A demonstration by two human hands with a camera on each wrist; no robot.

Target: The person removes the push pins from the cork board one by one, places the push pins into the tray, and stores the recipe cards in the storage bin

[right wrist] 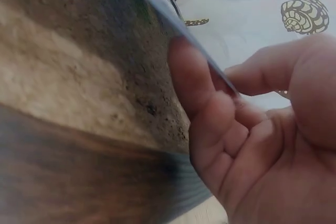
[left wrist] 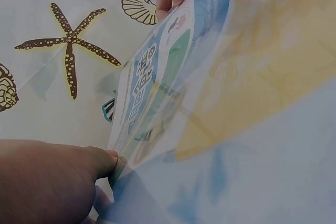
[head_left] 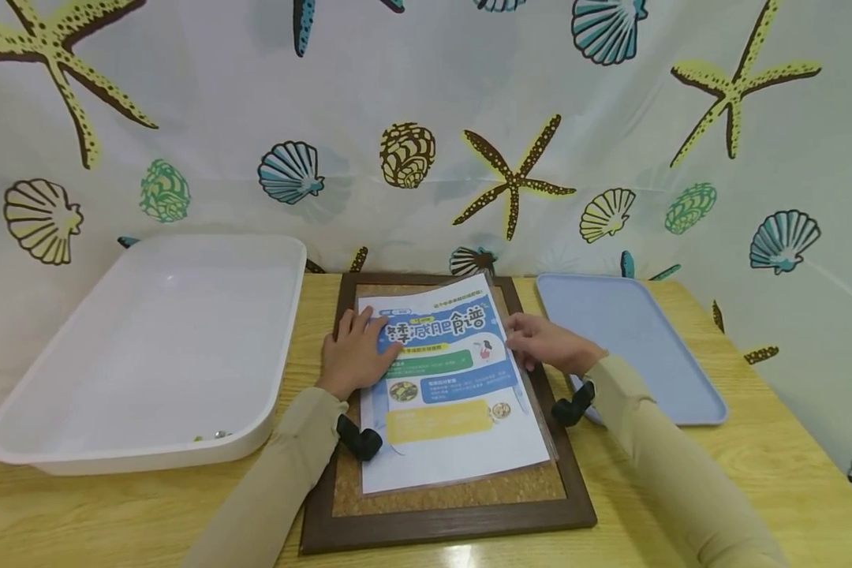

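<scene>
A printed poster (head_left: 454, 465) with clear plastic edges lies over a brown-framed cork board (head_left: 483, 502), slightly askew. Its print has a blue title and green, blue and yellow blocks. My left hand (head_left: 358, 351) rests with spread fingers on the poster's upper left side; the left wrist view shows its thumb (left wrist: 102, 162) against the sheet (left wrist: 262, 145). At the right edge, my right hand (head_left: 550, 343) pinches the poster between thumb and fingers. Close up, that hand (right wrist: 262, 124) holds the edge lifted off the cork (right wrist: 79, 77), with curled fingers beneath.
A large white tray (head_left: 287, 355) stands to the left, with a few tiny objects (head_left: 220, 434) near its front wall. To the right lies a flat blue tray (head_left: 639, 347), partly behind my right wrist. A patterned curtain (head_left: 369, 79) hangs behind the wooden table (head_left: 767, 442).
</scene>
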